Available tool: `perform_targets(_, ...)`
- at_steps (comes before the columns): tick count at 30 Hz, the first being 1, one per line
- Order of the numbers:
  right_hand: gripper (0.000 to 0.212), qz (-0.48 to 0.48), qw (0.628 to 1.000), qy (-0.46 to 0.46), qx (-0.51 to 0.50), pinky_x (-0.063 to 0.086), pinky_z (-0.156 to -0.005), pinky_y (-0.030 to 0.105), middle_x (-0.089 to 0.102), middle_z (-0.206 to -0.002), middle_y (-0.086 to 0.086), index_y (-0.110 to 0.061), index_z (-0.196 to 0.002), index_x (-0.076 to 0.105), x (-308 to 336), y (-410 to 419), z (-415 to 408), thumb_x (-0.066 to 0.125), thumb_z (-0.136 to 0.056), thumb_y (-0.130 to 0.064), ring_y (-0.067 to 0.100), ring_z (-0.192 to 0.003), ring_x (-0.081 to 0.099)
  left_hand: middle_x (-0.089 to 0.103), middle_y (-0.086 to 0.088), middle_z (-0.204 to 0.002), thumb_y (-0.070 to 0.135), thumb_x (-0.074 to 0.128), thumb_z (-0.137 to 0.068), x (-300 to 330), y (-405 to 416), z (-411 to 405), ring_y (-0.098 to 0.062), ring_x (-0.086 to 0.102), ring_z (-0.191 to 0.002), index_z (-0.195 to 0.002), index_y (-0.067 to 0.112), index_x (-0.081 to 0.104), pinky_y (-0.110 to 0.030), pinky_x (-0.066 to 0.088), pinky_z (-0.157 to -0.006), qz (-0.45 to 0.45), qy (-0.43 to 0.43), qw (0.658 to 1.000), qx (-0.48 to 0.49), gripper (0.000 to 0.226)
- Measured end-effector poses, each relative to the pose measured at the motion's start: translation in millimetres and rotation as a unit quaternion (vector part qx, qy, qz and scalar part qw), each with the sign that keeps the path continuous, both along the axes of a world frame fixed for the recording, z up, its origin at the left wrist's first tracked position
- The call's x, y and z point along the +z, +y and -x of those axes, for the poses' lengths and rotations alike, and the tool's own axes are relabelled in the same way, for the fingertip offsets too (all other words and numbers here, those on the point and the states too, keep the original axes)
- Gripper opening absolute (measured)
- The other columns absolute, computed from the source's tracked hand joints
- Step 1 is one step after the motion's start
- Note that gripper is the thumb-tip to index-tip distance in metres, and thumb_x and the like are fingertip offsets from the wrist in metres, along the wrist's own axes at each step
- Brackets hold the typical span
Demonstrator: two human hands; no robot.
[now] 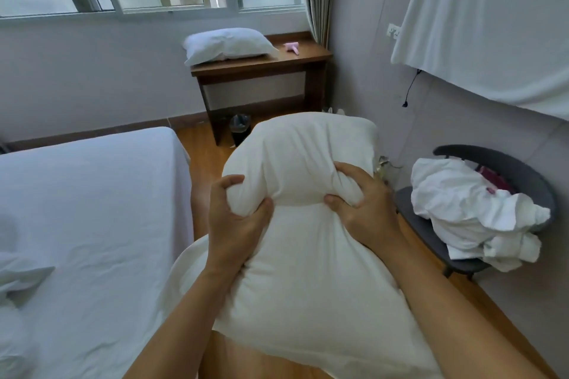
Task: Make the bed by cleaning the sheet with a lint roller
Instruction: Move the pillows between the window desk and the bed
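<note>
Head camera (wide-angle) faces forward-down, close over hands (295,212).

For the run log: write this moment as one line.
left hand: grips pillow | right hand: grips pillow | pillow: held beside bed | lint roller: not seen

no readable text, label or number anywhere; wall socket (394,31) possibly marked, too blurred.

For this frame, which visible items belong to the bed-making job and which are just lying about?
Job: large white pillow gripped by left hand and right hand; white bed sheet.

Lying about: second white pillow and small pink object on wooden desk; crumpled white linen on grey chair.
</note>
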State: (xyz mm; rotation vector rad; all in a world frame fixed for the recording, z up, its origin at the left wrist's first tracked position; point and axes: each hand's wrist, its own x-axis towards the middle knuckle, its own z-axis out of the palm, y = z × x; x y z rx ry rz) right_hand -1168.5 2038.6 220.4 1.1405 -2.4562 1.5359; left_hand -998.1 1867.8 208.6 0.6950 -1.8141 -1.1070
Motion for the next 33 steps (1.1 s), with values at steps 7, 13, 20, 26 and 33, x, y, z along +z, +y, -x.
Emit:
perform_targets(7, 0.058, 0.034, 0.998, -0.009, 0.054, 0.048, -0.102, 0.027, 0.064, -0.126, -0.006, -0.042, -0.129, 0.062, -7, -107, 132, 0.086, -0.078, -0.032, 0.010, -0.115, 0.060, 0.057, 0.011, -0.120, 0.041, 0.086, -0.073, 1, -91, 114, -0.006, 0.056, -0.114, -0.118, 0.030, 0.053, -0.013, 0.043, -0.097, 0.030, -0.001, 0.997, 0.068, 0.057)
perform_targets(13, 0.057, 0.056, 0.993, -0.011, 0.108, 0.042, -0.098, 0.014, 0.064, -0.122, -0.009, -0.040, -0.129, 0.063, -3, -218, 264, 0.086, -0.078, -0.028, 0.005, -0.111, 0.058, 0.058, 0.017, -0.118, 0.022, 0.089, -0.076, 13, -182, 231, 0.001, 0.056, -0.113, -0.118, 0.026, 0.054, -0.003, 0.039, -0.090, 0.036, 0.004, 0.993, 0.108, 0.055)
perform_targets(20, 0.056, 0.044, 0.987, -0.004, 0.153, 0.047, -0.097, 0.027, 0.064, -0.119, -0.008, -0.045, -0.127, 0.062, 32, -354, 401, 0.085, -0.078, -0.031, 0.008, -0.107, 0.058, 0.057, 0.023, -0.115, 0.020, 0.090, -0.075, 43, -293, 354, 0.011, 0.053, -0.108, -0.119, 0.023, 0.055, 0.002, 0.037, -0.085, 0.025, 0.022, 0.987, 0.156, 0.056)
perform_targets(26, 0.054, 0.046, 0.984, -0.001, 0.172, 0.048, -0.101, 0.032, 0.064, -0.121, -0.011, -0.046, -0.126, 0.061, 37, -463, 480, 0.084, -0.079, -0.033, 0.010, -0.110, 0.058, 0.058, 0.015, -0.120, 0.024, 0.091, -0.073, 44, -398, 430, 0.000, 0.055, -0.113, -0.117, 0.031, 0.054, -0.006, 0.040, -0.091, 0.017, 0.028, 0.984, 0.177, 0.057)
perform_targets(33, 0.052, 0.052, 0.986, -0.002, 0.157, 0.051, -0.104, 0.042, 0.065, -0.122, -0.012, -0.042, -0.127, 0.063, 15, -616, 560, 0.084, -0.081, -0.033, 0.012, -0.113, 0.060, 0.059, 0.029, -0.111, 0.022, 0.092, -0.072, 24, -553, 518, 0.005, 0.057, -0.109, -0.116, 0.028, 0.056, -0.006, 0.041, -0.088, 0.011, 0.047, 0.983, 0.176, 0.057)
